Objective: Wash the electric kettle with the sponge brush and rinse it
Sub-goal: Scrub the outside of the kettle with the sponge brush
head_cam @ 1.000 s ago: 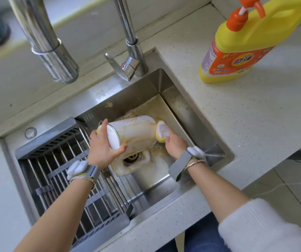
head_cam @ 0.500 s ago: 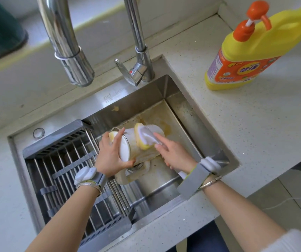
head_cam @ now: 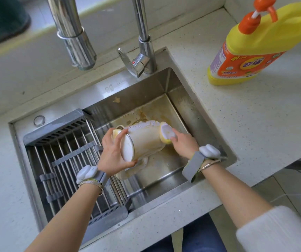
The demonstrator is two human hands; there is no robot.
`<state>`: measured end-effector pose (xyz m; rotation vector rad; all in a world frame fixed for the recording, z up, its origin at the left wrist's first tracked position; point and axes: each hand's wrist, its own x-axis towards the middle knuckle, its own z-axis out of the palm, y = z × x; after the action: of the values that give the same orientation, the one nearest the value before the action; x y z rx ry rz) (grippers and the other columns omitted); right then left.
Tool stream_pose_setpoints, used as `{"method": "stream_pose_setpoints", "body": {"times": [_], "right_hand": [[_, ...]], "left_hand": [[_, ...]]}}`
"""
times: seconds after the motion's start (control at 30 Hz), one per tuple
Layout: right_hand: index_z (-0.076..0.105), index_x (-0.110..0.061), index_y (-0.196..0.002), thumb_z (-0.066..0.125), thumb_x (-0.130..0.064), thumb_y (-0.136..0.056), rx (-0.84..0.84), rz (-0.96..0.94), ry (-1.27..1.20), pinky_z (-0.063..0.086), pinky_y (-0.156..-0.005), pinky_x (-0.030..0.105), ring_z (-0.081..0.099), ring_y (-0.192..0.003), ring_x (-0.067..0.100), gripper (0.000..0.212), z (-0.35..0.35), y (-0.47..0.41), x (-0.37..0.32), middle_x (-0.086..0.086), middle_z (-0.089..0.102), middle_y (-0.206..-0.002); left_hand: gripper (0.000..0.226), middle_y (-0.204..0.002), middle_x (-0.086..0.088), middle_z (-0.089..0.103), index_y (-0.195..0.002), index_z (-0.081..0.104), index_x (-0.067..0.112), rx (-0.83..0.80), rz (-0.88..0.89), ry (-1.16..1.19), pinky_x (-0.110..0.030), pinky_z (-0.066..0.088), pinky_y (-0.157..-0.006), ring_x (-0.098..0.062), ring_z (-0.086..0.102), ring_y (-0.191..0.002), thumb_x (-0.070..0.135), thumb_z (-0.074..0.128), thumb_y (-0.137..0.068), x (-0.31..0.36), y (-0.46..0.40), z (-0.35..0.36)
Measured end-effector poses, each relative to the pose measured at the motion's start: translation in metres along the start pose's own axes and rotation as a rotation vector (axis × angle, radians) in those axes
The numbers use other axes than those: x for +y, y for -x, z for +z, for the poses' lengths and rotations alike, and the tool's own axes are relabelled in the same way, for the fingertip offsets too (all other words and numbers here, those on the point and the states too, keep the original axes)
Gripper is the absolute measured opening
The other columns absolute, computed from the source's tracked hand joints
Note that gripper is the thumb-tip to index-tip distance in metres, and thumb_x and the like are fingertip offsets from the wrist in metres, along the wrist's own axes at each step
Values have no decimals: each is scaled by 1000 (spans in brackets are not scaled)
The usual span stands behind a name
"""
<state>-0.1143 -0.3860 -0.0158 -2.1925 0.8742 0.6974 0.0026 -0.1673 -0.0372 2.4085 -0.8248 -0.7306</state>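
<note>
Stainless steel forms the sink [head_cam: 197, 113] at the centre of the frame, its floor streaked with brownish residue. Over the basin lies the electric kettle [head_cam: 144, 140], a cream-white cylinder tipped on its side, its round base facing the lower left and its handle hanging down toward the sink floor. Brown smears run along its wall, and droplets or foam speckle its upper side.

At the base end, the left hand [head_cam: 112, 155] grips the kettle, fingers curled over the top edge and thumb clamped under the rim of the base. On the opposite end, toward the right of the frame, the right hand [head_cam: 183, 142] presses the sponge brush [head_cam: 166, 134], a yellow sponge with a white backing, against the kettle, fingers laid over the back of it. Both wrists carry grey straps with white modules.

A grey drying rack [head_cam: 64, 151] with metal rods fills the left part of the sink. Above, at the upper centre, rises the chrome faucet [head_cam: 142, 57], and its pull-down spray head [head_cam: 77, 39] hangs at the upper left. A yellow detergent bottle [head_cam: 251, 50] with an orange pump and label stands on the speckled bench [head_cam: 255, 128] at the upper right.
</note>
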Motion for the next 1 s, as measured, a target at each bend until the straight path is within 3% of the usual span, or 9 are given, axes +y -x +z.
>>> {"method": "stream_pose_setpoints", "body": {"times": [0.1, 0.17, 0.23, 0.37, 0.43, 0.57, 0.77, 0.9, 1.0], "right_hand": [[27, -26, -146, 34, -30, -98, 11, -59, -62, 45, -77, 36, 59, -91, 37, 48, 1, 9, -8, 16, 65, -99], [34, -32, -142, 40, -31, -97, -56, -184, -281, 49, -66, 31, 58, -68, 28, 45, -5, 24, -19, 2, 59, -70], [36, -40, -139, 43, -31, -96, -120, -271, -396, 47, -50, 28, 54, -53, 23, 44, -10, 31, -23, 1, 52, -60], [38, -33, -140, 34, -27, -98, -22, -119, -107, 49, -63, 37, 55, -64, 30, 43, -16, 3, -7, 11, 57, -71], [39, -30, -140, 34, -27, -97, -41, -85, -81, 51, -60, 36, 54, -54, 27, 43, -20, 2, -3, 15, 58, -70], [37, -44, -133, 44, -25, -98, -269, -212, -605, 40, -37, 23, 44, -38, 12, 41, -25, 17, -6, 2, 45, -59], [38, -28, -141, 40, -29, -98, 28, 32, -570, 43, -41, 25, 49, -45, 20, 43, -18, -4, 19, 7, 51, -61], [42, -24, -132, 42, -32, -96, 66, 26, -549, 45, -46, 29, 53, -50, 24, 37, -20, -2, 25, 12, 57, -65], [41, -17, -119, 52, -28, -91, 153, -1, -568, 46, -47, 26, 53, -46, 19, 32, -22, 0, 25, 4, 57, -64]], "left_hand": [[132, -154, 0, -2, -146, -8, 34, -14, -34, 70, -43, 4, -115, -23, -5, -143, 49, 81, -50, 3, -8, 3], [134, -156, 4, -8, -145, -10, 37, -20, -125, 110, -48, 3, -117, -25, -8, -144, 43, 85, -52, 2, -18, 2], [127, -156, 5, -3, -144, -4, 44, 2, -180, 143, -47, 9, -116, -26, 2, -144, 54, 79, -49, 3, -22, -4], [116, -148, 3, 13, -144, 4, 42, 41, -174, 143, -44, 22, -108, -30, 20, -133, 52, 74, -52, 14, -14, -2], [118, -145, 2, 15, -145, 4, 39, 42, -111, 80, -45, 22, -108, -29, 21, -130, 56, 71, -50, 18, -10, 4], [120, -144, -4, 19, -146, 5, 34, 36, -77, 3, -47, 23, -109, -29, 21, -128, 61, 61, -44, 19, -14, 6], [120, -146, 1, 18, -144, 1, 44, -82, 42, -244, -51, 38, -98, -36, 27, -124, 53, 74, -49, 54, -66, -6], [118, -145, 3, 19, -143, 2, 46, -122, 140, -444, -51, 40, -92, -35, 26, -122, 52, 75, -50, 71, -91, -6], [116, -142, 3, 22, -142, 5, 44, -93, 347, -599, -53, 39, -88, -37, 23, -122, 52, 72, -48, 72, -98, -6]]}}
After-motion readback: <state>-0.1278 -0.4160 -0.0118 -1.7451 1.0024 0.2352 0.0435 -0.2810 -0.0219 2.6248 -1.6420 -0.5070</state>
